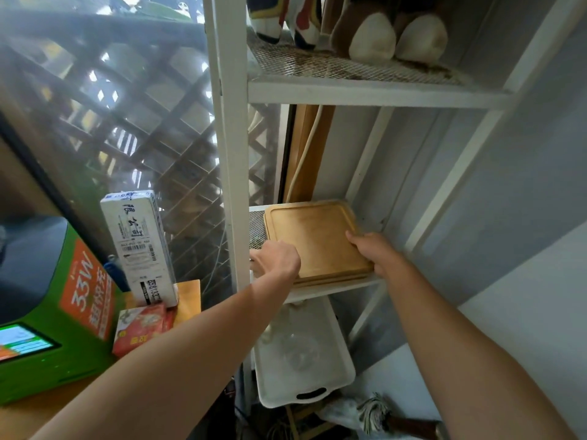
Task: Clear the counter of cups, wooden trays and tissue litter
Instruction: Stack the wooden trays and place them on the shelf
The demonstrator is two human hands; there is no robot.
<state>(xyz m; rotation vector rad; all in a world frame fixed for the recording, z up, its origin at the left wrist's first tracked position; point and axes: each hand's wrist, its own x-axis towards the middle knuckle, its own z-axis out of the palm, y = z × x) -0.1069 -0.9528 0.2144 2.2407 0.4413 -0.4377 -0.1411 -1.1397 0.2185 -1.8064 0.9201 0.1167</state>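
My two bare arms reach from the bottom edge up toward a white shelf rack (233,154) that fills the middle and right of the view. Nearest, at 7 o'clock, a green machine (47,312) with a small lit screen stands on the wooden counter (19,417), and just beyond it lies a red packet (143,328). A tall white box (139,246) with printed labels stands upright past the packet, at 9 o'clock.

At 6 o'clock, below my hands, a white tray (301,354) with a cut-out handle sits tilted on the rack's lower level; something clear lies in it, too blurred to name.

My left hand (278,258) rests on the near left corner of the wooden trays (314,239), fingers curled over the edge. My right hand (376,252) grips the right side, thumb on top and fingers wrapped under the near right corner. The trays are a small stack, edges showing one beneath another, lying flat on the mesh middle shelf (257,227), in the centre of the view.

Farther, at 12 o'clock, the upper mesh shelf (349,66) carries plush toys (390,33) with brown and white parts. Behind the rack at 10 o'clock a window shows a dark lattice (127,122).
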